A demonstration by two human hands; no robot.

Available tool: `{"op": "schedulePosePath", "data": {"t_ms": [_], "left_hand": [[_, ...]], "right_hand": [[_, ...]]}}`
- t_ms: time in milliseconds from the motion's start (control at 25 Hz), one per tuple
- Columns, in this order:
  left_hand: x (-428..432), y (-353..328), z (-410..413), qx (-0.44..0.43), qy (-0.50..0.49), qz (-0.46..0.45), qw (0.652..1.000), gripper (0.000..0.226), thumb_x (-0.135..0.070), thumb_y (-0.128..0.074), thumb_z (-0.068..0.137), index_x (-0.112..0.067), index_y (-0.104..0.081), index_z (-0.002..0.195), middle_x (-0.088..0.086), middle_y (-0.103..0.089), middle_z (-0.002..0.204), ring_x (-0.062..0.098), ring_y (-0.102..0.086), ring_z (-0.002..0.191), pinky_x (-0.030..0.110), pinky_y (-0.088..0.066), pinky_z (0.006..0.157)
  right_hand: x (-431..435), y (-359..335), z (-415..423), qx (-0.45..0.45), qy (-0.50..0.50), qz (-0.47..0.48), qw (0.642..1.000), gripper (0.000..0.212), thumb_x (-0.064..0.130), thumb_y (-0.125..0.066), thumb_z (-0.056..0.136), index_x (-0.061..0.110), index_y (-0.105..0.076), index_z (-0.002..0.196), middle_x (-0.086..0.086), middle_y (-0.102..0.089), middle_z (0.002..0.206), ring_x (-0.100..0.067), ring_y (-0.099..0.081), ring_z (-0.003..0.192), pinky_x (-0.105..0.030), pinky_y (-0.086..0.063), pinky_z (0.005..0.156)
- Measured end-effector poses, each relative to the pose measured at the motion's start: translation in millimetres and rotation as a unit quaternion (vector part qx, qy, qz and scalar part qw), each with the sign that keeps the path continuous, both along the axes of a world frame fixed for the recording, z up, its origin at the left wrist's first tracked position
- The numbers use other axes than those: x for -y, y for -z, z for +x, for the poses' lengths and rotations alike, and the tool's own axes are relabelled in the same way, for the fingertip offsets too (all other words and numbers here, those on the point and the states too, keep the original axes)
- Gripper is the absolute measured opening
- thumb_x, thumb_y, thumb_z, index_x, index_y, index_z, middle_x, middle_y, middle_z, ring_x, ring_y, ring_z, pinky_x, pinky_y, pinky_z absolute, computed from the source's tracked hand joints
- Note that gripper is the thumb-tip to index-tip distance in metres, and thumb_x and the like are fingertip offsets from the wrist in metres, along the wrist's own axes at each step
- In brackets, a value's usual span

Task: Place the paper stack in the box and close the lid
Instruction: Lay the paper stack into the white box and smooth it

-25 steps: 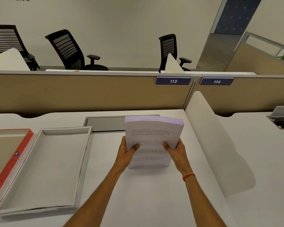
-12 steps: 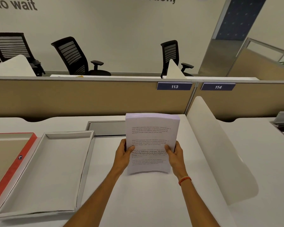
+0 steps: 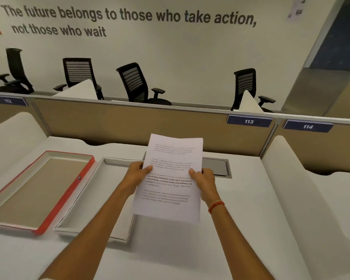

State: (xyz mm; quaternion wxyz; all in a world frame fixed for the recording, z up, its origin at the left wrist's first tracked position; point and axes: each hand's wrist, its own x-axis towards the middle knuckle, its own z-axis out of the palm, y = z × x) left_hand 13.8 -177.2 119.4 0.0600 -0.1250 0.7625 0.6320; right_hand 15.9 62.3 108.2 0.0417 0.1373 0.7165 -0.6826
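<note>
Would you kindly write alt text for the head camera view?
Both hands, left hand and right hand, hold a printed paper stack upright above a white desk. To the left lie a white box tray and a red-edged lid, both open.

One paper stack (image 3: 171,178), clasped between the fingers (image 3: 148,168) of both hands, printed face up.
Two hands: left hand (image 3: 136,174), right hand (image 3: 203,179).
One wristband (image 3: 216,206), below the right fingers.
One white box (image 3: 85,201), open, left of the fingers.
One red-edged lid (image 3: 69,194), inner side up, further left of the fingers, touching the box.
One desk (image 3: 240,229).
One grey desk hatch (image 3: 216,166), just beyond the right fingers.
Four black chairs (image 3: 135,83), far beyond the fingers, behind the partition (image 3: 129,122).
Three number plates (image 3: 249,121): 112, 113, 114.
</note>
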Motion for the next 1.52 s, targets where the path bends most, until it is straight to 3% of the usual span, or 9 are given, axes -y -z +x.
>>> {"op": "schedulePosePath", "data": {"t_ms": [120,320,480,680,800,920,1160,1320,1520], "left_hand": [[46.1,5.2,6.4,-0.007,-0.016,-0.043,0.999,0.025,-0.021,-0.053,0.097,-0.007,-0.065,0.114,0.012,-0.074,0.109,0.029,-0.074,0.089,0.044,-0.06,0.079],[119.0,29.3,2.2,0.016,-0.018,-0.077,0.997,0.031,-0.023,-0.048,0.1,-0.006,-0.06,0.122,0.013,-0.07,0.117,0.032,-0.07,0.098,0.048,-0.057,0.089],[174.0,43.2,-7.8,0.023,-0.005,-0.083,0.996,0.03,-0.019,-0.047,0.1,-0.003,-0.061,0.121,0.015,-0.07,0.118,0.032,-0.07,0.1,0.045,-0.056,0.089],[213.8,62.6,-21.1,0.039,-0.008,-0.086,0.995,0.03,-0.013,-0.047,0.099,0.003,-0.058,0.122,0.02,-0.066,0.121,0.036,-0.065,0.107,0.047,-0.054,0.093],[222.8,75.7,-26.6,0.049,-0.004,-0.077,0.996,0.032,-0.012,-0.047,0.099,0.004,-0.056,0.125,0.021,-0.064,0.125,0.037,-0.063,0.111,0.046,-0.053,0.094],[225.4,89.0,-30.0,0.066,-0.004,-0.071,0.995,0.034,-0.013,-0.047,0.099,0.002,-0.055,0.128,0.02,-0.063,0.128,0.037,-0.062,0.113,0.045,-0.052,0.096],[228.1,115.3,-36.1,0.089,-0.026,-0.085,0.992,0.033,-0.015,-0.047,0.099,0.0,-0.053,0.129,0.019,-0.062,0.128,0.035,-0.062,0.112,0.043,-0.053,0.092],[229.8,128.1,-31.1,0.102,-0.043,-0.111,0.988,0.033,-0.014,-0.047,0.099,-0.002,-0.05,0.13,0.018,-0.059,0.131,0.035,-0.06,0.117,0.043,-0.051,0.093],[230.4,139.2,-27.4,0.12,-0.048,-0.14,0.982,0.033,-0.015,-0.047,0.099,-0.002,-0.051,0.129,0.018,-0.06,0.131,0.036,-0.062,0.114,0.043,-0.052,0.092]], "right_hand": [[58.9,5.9,-2.1,0.028,-0.015,-0.005,0.999,0.019,0.019,-0.061,0.093,0.004,-0.065,0.103,-0.014,-0.072,0.108,-0.031,-0.072,0.094,-0.041,-0.062,0.078],[146.6,19.4,-2.9,0.056,-0.015,0.011,0.998,0.006,0.019,-0.057,0.096,0.013,-0.058,0.097,-0.013,-0.068,0.111,-0.027,-0.068,0.094,-0.036,-0.058,0.079],[202.2,28.4,-6.5,0.083,0.0,0.034,0.996,0.009,0.019,-0.056,0.095,0.013,-0.05,0.097,-0.008,-0.063,0.104,-0.025,-0.065,0.092,-0.034,-0.057,0.08],[247.6,36.5,-9.3,0.109,0.035,0.065,0.991,0.027,0.016,-0.058,0.094,0.021,-0.043,0.071,-0.001,-0.054,0.088,-0.021,-0.057,0.086,-0.03,-0.052,0.078],[260.7,45.7,-10.2,0.128,0.053,0.087,0.987,0.03,0.016,-0.059,0.093,0.022,-0.042,0.069,-0.004,-0.056,0.091,-0.022,-0.058,0.085,-0.03,-0.051,0.076],[267.3,58.7,-13.4,0.135,0.059,0.108,0.983,0.013,0.018,-0.06,0.094,0.009,-0.053,0.089,-0.012,-0.063,0.106,-0.03,-0.066,0.097,-0.031,-0.053,0.078],[278.6,85.2,-19.9,0.146,0.045,0.142,0.978,0.037,0.021,-0.059,0.095,-0.004,-0.055,0.123,-0.02,-0.063,0.125,-0.033,-0.064,0.111,-0.036,-0.056,0.089],[292.2,98.1,-20.1,0.154,0.039,0.189,0.969,0.038,0.019,-0.056,0.097,-0.003,-0.049,0.127,-0.02,-0.06,0.13,-0.034,-0.062,0.117,-0.037,-0.053,0.093],[302.2,112.1,-14.8,0.149,0.03,0.229,0.962,0.029,0.015,-0.053,0.099,-0.003,-0.05,0.122,-0.02,-0.061,0.128,-0.034,-0.064,0.114,-0.026,-0.05,0.079]]}}
